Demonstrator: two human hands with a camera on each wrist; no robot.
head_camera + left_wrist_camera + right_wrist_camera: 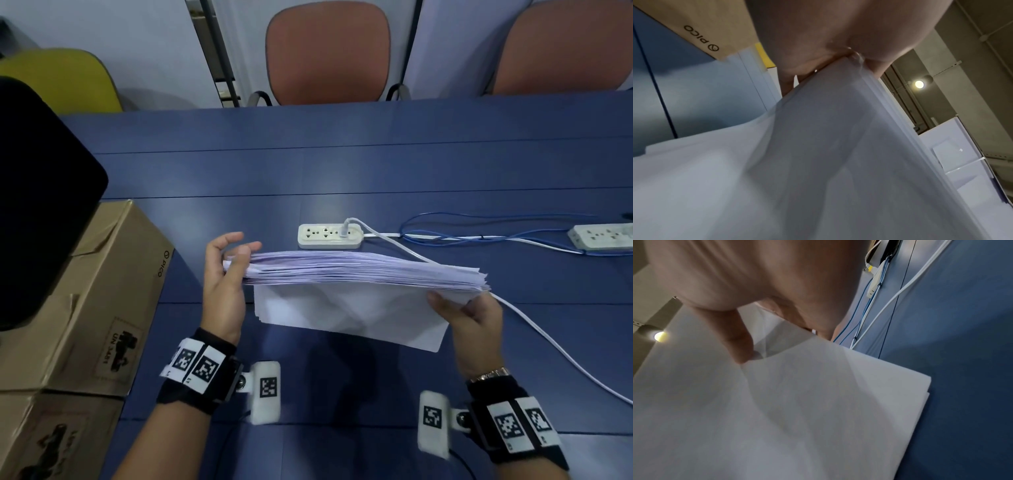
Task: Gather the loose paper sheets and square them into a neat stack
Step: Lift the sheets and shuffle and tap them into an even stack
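Observation:
A thick stack of white paper sheets (342, 308) stands on its long edge over the blue table (342, 164), leaning away from me, its top edges fanned and uneven. My left hand (245, 255) holds the left end, thumb on the near face and fingers loosely curled behind the top corner. My right hand (452, 305) grips the right end, thumb on the near face, fingers hidden behind. In the left wrist view the stack (838, 162) has its corner in my palm. The right wrist view shows my thumb (742, 344) on the stack (818, 402). Whether the lower edge touches the table is unclear.
A white power strip (329, 235) lies just behind the stack, and its white cable (548, 342) runs off under my right hand. Blue cables (479, 236) and a second strip (603, 236) lie at the right. Cardboard boxes (102, 291) stand at the left, chairs (329, 54) beyond the far edge.

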